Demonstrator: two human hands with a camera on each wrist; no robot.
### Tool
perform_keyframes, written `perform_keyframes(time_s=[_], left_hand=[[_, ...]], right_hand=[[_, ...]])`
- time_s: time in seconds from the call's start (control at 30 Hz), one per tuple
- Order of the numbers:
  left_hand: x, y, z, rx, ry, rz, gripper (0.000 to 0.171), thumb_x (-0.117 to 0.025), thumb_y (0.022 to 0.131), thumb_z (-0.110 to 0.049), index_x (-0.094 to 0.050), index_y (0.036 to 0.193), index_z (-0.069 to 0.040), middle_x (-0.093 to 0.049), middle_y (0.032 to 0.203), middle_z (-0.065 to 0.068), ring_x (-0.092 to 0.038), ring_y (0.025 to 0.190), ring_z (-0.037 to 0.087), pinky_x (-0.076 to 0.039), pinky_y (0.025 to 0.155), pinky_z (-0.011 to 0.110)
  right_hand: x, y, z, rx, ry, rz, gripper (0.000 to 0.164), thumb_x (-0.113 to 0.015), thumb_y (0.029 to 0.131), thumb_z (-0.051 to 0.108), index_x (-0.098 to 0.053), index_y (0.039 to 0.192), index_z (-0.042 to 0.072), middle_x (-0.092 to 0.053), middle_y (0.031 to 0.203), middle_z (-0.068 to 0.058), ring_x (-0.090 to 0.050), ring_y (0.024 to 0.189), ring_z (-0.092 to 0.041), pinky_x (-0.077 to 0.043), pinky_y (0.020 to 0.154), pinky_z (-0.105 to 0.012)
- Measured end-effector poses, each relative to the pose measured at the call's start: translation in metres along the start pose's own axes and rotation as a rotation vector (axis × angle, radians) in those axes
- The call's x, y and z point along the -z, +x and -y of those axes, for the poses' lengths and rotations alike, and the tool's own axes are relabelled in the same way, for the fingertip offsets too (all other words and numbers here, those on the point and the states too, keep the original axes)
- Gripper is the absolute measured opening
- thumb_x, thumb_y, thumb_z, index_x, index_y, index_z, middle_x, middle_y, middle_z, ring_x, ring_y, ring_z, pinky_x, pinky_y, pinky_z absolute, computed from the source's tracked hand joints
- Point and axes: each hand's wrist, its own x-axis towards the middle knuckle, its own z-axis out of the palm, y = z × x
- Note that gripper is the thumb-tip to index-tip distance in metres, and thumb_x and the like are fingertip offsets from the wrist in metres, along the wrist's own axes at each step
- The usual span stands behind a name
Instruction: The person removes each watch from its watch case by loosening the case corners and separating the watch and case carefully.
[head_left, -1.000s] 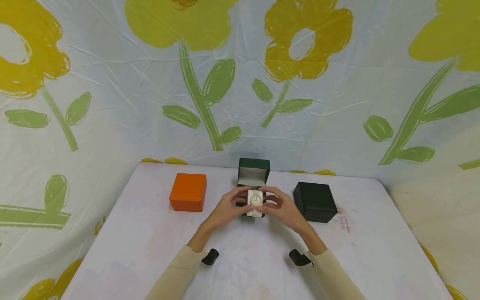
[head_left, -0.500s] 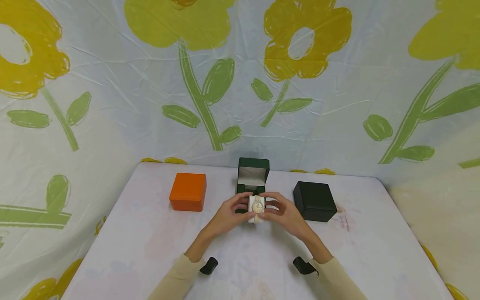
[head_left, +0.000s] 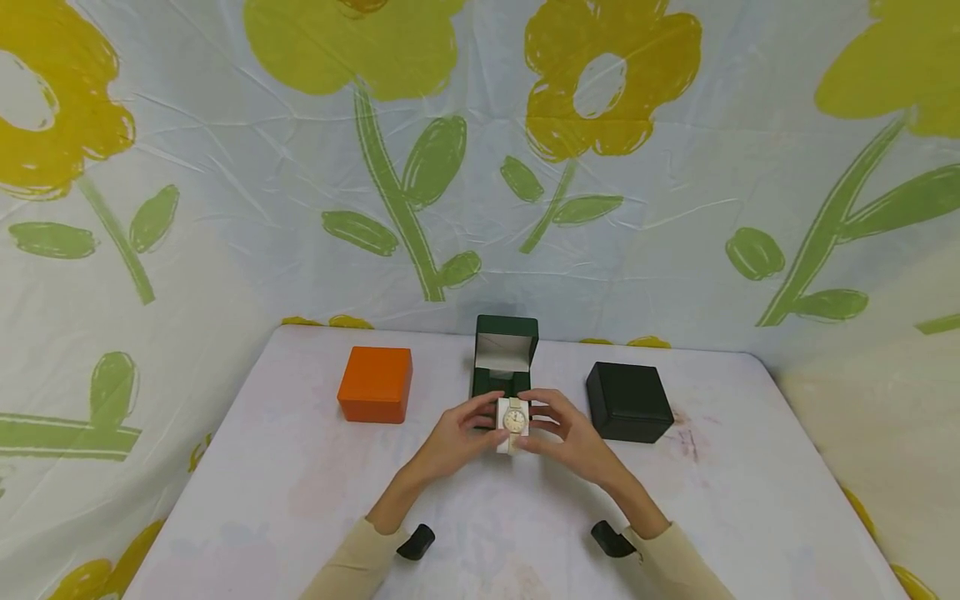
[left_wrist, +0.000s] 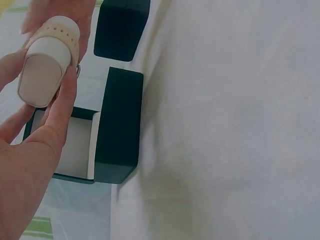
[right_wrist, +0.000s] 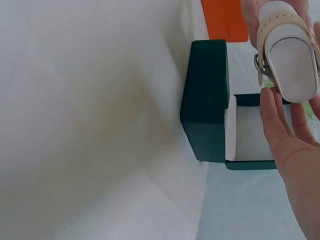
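Head view, left hand [head_left: 452, 437], right hand [head_left: 573, 437], both holding watch [head_left: 513, 421]

"How is light falling where we're standing?"
"Evenly: soft shadows are lying across the table [head_left: 517, 512], creases gleaming faintly on the backdrop [head_left: 487, 125]."
"And the wrist views?"
"Both are showing softer detail, with a cool, hazy cast."

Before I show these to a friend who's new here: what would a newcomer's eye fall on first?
Probably the big yellow flowers on the cloth behind the table, the boldest shapes in the head view. Next, perhaps, the bright orange box toward the table's far left. Then the cream-strapped watch around its white holder, held between the left hand and right hand near the open green box.
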Motion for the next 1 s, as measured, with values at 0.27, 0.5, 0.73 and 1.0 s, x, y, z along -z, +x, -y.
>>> perform_keyframes(time_s=[0.27, 0.5, 0.73, 1.0], left_hand=[[-0.002, 0.000, 0.003, 0.013, -0.030, -0.008, 0.064, -0.073, 0.097, -0.010, -0.045, 0.154, -0.004, -0.059, 0.134, 0.015, -0.062, 0.116, 0.026, -0.056, 0.093, 0.029], [-0.005, 0.000, 0.004, 0.000, -0.046, -0.017, 0.064, -0.075, 0.095, -0.010, -0.048, 0.152, -0.008, -0.061, 0.133, 0.014, -0.064, 0.115, 0.024, -0.057, 0.091, 0.028], [-0.006, -0.003, 0.002, -0.028, -0.037, -0.013, 0.063, -0.074, 0.096, -0.011, -0.047, 0.153, -0.003, -0.064, 0.131, 0.016, -0.065, 0.113, 0.024, -0.056, 0.090, 0.026], [-0.004, -0.005, 0.001, -0.014, -0.015, 0.000, 0.065, -0.075, 0.096, -0.014, -0.046, 0.153, -0.003, -0.064, 0.133, 0.011, -0.065, 0.114, 0.021, -0.055, 0.094, 0.026]], right_hand=[[-0.007, -0.002, 0.004, -0.006, -0.141, 0.027, 0.081, -0.087, 0.084, 0.014, -0.042, 0.152, 0.007, -0.044, 0.151, -0.008, -0.046, 0.135, -0.024, -0.043, 0.112, -0.034], [-0.011, -0.001, 0.002, 0.068, -0.210, 0.012, 0.085, -0.091, 0.079, 0.016, -0.045, 0.151, 0.014, -0.046, 0.149, -0.004, -0.045, 0.137, -0.019, -0.044, 0.111, -0.039], [-0.014, -0.001, 0.002, 0.105, -0.249, 0.012, 0.082, -0.090, 0.081, 0.017, -0.046, 0.150, 0.011, -0.048, 0.148, -0.006, -0.047, 0.134, -0.018, -0.049, 0.105, -0.047], [-0.016, 0.001, 0.006, 0.123, -0.271, 0.041, 0.081, -0.088, 0.082, 0.008, -0.045, 0.150, 0.005, -0.049, 0.147, -0.012, -0.050, 0.131, -0.024, -0.051, 0.102, -0.046]])
